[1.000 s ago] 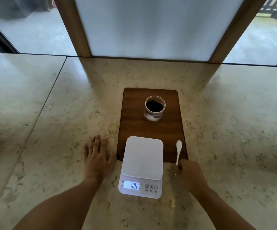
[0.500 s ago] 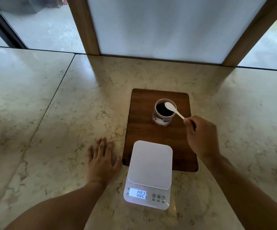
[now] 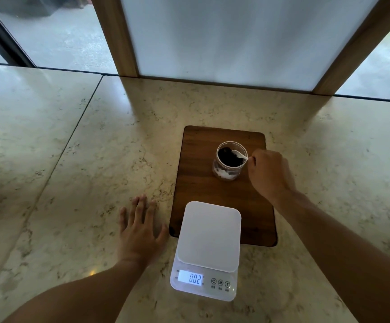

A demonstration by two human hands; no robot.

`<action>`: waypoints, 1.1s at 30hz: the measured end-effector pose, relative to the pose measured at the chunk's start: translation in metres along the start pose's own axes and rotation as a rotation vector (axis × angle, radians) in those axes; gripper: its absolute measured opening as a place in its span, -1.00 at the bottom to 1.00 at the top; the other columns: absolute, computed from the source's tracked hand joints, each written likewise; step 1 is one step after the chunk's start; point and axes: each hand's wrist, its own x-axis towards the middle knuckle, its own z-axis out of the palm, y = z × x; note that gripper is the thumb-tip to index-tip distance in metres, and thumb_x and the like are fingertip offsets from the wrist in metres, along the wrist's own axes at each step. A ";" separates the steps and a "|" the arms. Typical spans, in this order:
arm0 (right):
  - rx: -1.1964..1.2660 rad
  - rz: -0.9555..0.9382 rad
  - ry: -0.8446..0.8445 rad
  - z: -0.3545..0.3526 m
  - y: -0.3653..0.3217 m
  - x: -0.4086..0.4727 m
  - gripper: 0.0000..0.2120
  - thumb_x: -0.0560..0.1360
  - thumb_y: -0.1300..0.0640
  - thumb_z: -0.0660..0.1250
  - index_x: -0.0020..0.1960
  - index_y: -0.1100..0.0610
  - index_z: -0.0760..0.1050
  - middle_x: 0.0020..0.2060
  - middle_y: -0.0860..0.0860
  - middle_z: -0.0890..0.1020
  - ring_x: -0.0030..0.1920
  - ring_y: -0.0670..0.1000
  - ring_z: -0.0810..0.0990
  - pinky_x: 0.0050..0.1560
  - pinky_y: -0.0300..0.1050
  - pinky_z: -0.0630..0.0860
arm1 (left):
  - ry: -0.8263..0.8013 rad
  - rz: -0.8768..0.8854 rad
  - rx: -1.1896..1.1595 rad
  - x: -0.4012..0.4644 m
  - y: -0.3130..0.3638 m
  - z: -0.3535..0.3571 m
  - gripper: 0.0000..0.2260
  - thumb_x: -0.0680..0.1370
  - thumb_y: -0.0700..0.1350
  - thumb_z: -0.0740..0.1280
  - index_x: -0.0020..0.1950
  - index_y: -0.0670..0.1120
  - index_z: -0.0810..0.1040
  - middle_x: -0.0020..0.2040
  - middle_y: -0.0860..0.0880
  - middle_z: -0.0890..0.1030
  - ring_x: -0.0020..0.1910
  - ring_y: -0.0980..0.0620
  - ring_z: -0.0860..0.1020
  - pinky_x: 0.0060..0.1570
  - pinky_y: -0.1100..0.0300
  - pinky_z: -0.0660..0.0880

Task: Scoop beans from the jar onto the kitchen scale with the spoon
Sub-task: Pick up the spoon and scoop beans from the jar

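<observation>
Right hand (image 3: pixel 269 174) pinching spoon (image 3: pixel 240 155) inside jar (image 3: pixel 230 160).

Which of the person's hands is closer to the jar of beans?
The right hand, just right of the jar, dipping the spoon in. The left hand lies flat on the counter, left of the scale.

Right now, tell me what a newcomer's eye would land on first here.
The glass jar of dark beans on the wooden board, with the right hand dipping a white spoon into it. Nearer, the white scale glows 002, its platform bare. The left hand lies flat on the marble counter.
</observation>
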 end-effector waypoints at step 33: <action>0.362 0.441 -0.273 0.016 0.011 0.016 -0.68 0.57 0.09 0.26 -0.20 0.23 0.67 -0.27 0.15 0.66 -0.27 0.11 0.59 -0.26 -0.04 0.49 | 0.006 0.016 0.002 0.000 0.001 -0.002 -0.34 0.52 0.23 0.06 0.55 -0.07 0.20 0.60 -0.17 0.14 0.59 -0.10 -0.06 0.53 -0.20 -0.08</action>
